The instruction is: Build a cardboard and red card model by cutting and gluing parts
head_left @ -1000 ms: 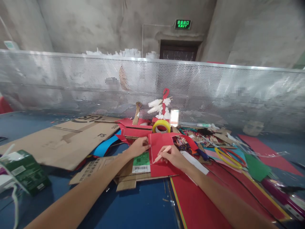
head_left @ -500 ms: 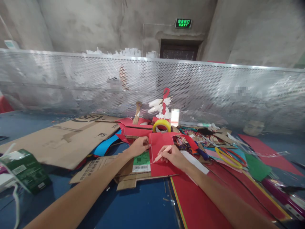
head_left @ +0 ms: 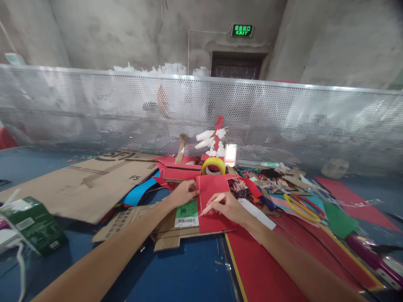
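A sheet of red paper (head_left: 214, 188) lies on brown cardboard at the middle of the table, with a pale line running down near its left edge. My right hand (head_left: 226, 207) is closed around a light pink pen (head_left: 213, 204), whose tip touches the paper at the lower left. At the paper's upper left edge, my left hand (head_left: 185, 193) has its fingers curled together and on the edge. Under the left wrist shows a green label with a barcode (head_left: 187, 221). A yellow roll of tape (head_left: 214, 164) stands just behind the paper.
A large cardboard sheet (head_left: 85, 180) covers the left, near a green box (head_left: 34, 226). To the right lie yellow-handled scissors (head_left: 300, 209), scraps, red sheets (head_left: 261, 268) and a purple glue gun (head_left: 374, 256). A perforated metal screen (head_left: 267, 113) closes off the back.
The pen in my right hand has shifted slightly left, its tip now nearer the paper's left edge. My left hand stays in place.
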A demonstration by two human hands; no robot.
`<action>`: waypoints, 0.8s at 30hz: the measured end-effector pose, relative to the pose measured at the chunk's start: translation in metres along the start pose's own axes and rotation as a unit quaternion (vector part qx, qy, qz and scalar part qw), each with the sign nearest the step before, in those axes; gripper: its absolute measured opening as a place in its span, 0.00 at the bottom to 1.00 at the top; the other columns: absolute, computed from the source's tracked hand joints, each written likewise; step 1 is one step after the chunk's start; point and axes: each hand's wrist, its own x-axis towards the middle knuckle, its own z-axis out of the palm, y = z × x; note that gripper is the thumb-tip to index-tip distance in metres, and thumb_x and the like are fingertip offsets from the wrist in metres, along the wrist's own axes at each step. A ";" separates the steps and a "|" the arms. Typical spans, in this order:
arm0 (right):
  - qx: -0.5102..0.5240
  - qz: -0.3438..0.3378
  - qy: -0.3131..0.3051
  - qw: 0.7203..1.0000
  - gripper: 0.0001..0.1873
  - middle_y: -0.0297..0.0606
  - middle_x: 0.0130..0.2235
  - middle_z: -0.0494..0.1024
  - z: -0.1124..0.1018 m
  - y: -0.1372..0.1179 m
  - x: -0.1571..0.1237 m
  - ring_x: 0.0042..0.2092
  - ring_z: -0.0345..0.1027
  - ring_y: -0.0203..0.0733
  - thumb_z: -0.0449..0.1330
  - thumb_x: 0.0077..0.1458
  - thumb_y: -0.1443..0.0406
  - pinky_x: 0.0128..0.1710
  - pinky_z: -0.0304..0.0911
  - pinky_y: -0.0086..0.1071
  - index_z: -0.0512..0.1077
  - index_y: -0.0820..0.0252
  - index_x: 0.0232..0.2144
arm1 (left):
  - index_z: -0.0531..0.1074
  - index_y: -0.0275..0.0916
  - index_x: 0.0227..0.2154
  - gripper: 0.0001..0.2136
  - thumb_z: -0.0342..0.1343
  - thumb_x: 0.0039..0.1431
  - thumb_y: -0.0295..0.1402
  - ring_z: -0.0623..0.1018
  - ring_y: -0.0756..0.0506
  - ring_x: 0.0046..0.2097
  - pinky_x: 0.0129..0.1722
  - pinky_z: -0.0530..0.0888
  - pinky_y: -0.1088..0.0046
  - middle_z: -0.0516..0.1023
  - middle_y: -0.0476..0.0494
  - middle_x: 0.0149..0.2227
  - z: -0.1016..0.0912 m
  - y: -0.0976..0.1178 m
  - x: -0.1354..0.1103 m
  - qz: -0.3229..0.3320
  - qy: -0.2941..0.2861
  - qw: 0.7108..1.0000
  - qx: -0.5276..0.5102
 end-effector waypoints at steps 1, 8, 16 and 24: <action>-0.002 0.000 0.001 1.000 0.09 0.39 0.27 0.81 0.000 0.000 0.000 0.30 0.73 0.38 0.57 0.53 0.67 0.30 0.63 0.27 0.78 0.64 0.30 | 0.68 0.38 0.28 0.10 0.61 0.50 0.37 0.77 0.45 0.32 0.30 0.74 0.71 0.76 0.47 0.28 0.000 -0.001 0.000 0.002 0.001 1.000 0.002; -0.011 -0.002 0.010 1.000 0.09 0.38 0.25 0.81 -0.002 0.000 0.001 0.27 0.71 0.37 0.57 0.51 0.68 0.26 0.61 0.26 0.78 0.63 0.28 | 0.68 0.38 0.28 0.11 0.63 0.49 0.37 0.76 0.46 0.31 0.30 0.73 0.72 0.76 0.47 0.28 -0.001 0.001 -0.001 -0.014 -0.002 1.000 -0.014; 0.007 0.004 0.011 1.000 0.08 0.38 0.25 0.80 -0.001 -0.001 0.000 0.27 0.71 0.37 0.57 0.51 0.67 0.26 0.61 0.26 0.77 0.63 0.28 | 0.68 0.38 0.29 0.11 0.62 0.49 0.38 0.76 0.46 0.31 0.29 0.74 0.71 0.76 0.47 0.28 0.000 -0.002 -0.001 -0.017 -0.001 1.000 -0.018; 0.054 -0.015 0.031 0.998 0.08 0.37 0.25 0.79 -0.008 0.010 0.004 0.26 0.68 0.36 0.59 0.52 0.64 0.26 0.61 0.27 0.77 0.62 0.29 | 0.68 0.38 0.28 0.11 0.62 0.49 0.38 0.77 0.45 0.32 0.31 0.74 0.71 0.78 0.46 0.31 0.000 0.003 -0.002 -0.013 -0.003 1.000 -0.026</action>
